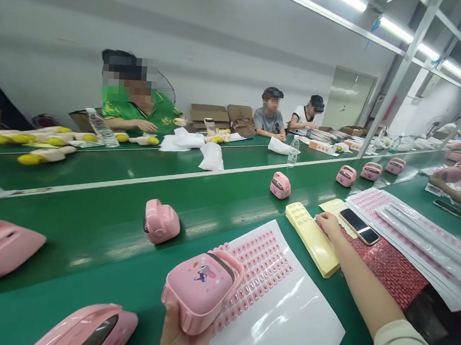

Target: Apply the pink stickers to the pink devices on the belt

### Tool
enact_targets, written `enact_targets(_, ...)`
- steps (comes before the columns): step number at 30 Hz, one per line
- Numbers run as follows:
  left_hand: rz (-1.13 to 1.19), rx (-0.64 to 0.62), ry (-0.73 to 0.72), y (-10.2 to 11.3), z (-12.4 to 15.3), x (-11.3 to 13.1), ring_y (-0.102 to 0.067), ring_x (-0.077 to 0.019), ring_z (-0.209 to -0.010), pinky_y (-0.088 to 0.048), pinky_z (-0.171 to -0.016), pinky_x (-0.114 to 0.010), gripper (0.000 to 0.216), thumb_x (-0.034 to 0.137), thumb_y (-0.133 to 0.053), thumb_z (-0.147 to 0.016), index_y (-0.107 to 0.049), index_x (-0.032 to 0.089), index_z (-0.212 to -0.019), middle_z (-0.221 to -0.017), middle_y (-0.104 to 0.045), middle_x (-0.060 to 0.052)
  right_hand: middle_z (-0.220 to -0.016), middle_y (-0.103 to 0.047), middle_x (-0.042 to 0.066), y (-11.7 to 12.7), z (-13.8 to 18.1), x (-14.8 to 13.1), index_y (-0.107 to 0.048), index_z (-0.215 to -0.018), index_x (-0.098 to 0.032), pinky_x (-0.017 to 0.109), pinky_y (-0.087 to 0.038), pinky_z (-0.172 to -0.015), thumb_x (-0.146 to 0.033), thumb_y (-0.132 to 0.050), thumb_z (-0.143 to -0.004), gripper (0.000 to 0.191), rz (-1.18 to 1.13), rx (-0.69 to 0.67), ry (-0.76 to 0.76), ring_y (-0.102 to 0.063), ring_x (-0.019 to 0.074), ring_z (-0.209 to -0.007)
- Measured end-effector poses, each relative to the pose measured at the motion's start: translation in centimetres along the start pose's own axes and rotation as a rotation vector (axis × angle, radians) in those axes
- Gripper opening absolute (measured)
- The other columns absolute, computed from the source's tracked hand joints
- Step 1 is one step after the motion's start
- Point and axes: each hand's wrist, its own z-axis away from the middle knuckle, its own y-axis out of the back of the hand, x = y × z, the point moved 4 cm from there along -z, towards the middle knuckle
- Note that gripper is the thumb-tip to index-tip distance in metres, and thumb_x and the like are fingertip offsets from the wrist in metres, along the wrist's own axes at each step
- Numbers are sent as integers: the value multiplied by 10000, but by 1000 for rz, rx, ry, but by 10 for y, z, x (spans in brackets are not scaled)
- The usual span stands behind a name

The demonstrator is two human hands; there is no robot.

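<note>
My left hand grips a pink toy case with a small cartoon print on its lid, held up at the bottom middle. Under it lies a white sticker sheet with rows of small pink stickers. My right hand reaches out to the right, fingertips pressed down on a yellow backing sheet next to a pile of red stickers. A phone lies just beyond that hand.
More pink cases sit along the green conveyor belt, and two large ones lie at the near left. Several seated people work across the line. A water bottle stands mid-belt. Sticker sheets are stacked at right.
</note>
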Motion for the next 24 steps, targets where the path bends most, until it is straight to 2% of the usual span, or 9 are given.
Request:
enact_targets(5,66,-74,4,16,-10,11,-673,-206,-687,-548,-641,-384,342,516,-556,-708,-566,443,-1042,-882,-714,61,-446,-461,-32,-11,0,15,-482,-514,-183,253,-356,-479,-276,-533,-656,177,134,-29,-24,-453,127,-460)
enact_targets(8,93,-87,-31,19,-10,15,-675,-239,-671,-556,-566,-426,304,526,-556,-703,-606,411,-980,-852,-718,57,-629,-550,42,-9,1,5,-504,-508,-175,305,-393,-632,-199,-576,-628,142,238,7,39,-530,199,-699)
enact_targets(11,103,-198,-154,9,-5,17,-662,-281,-773,-555,-580,-446,345,493,-529,-741,-597,341,-1043,-948,-698,-6,-882,-551,98,-18,13,-19,-580,-647,-174,369,-356,-807,-132,-602,-615,57,312,42,175,-463,264,-964)
enact_targets(13,136,-312,-192,0,-1,17,-630,-302,-881,-538,-667,-463,395,474,-527,-750,-564,313,-1109,-1030,-669,-41,-943,-533,99,-45,34,-43,-611,-777,-179,378,-342,-860,-131,-598,-651,136,346,-70,386,-448,253,-997)
enact_targets(15,184,-412,-189,-5,-1,17,-577,-324,-984,-500,-759,-486,496,473,-566,-719,-512,291,-1177,-1111,-629,-69,-938,-531,81,-87,65,-67,-617,-881,-183,349,-370,-857,-145,-571,-707,184,342,-317,645,-487,212,-946)
enact_targets(17,237,-481,-190,-4,-3,18,-518,-335,-1066,-457,-826,-500,612,477,-594,-693,-433,277,-1248,-1185,-578,-92,-980,-521,66,-129,96,-83,-596,-992,-198,306,-413,-803,-154,-551,-741,259,297,-568,768,-523,170,-879)
enact_targets(20,301,-561,-167,4,-10,17,-485,-324,-1110,-422,-866,-510,627,471,-567,-722,-364,297,-1289,-1223,-551,-93,-990,-526,65,-178,119,-93,-595,-1026,-192,300,-428,-769,-145,-575,-727,304,263,-720,720,-548,161,-825)
enact_targets(22,320,-602,-135,10,-15,16,-491,-312,-1109,-409,-888,-503,585,470,-540,-746,-373,305,-1282,-1207,-567,-89,-890,-551,51,-195,120,-94,-647,-870,-179,314,-423,-774,-100,-605,-682,209,243,-729,656,-557,171,-802)
enact_targets(24,331,-627,-95,13,-20,13,-478,-301,-1127,-388,-924,-475,571,486,-515,-757,-392,279,-1275,-1199,-572,-101,-793,-555,36,-200,116,-94,-645,-687,-170,320,-418,-779,-52,-621,-638,130,209,-720,622,-559,178,-797)
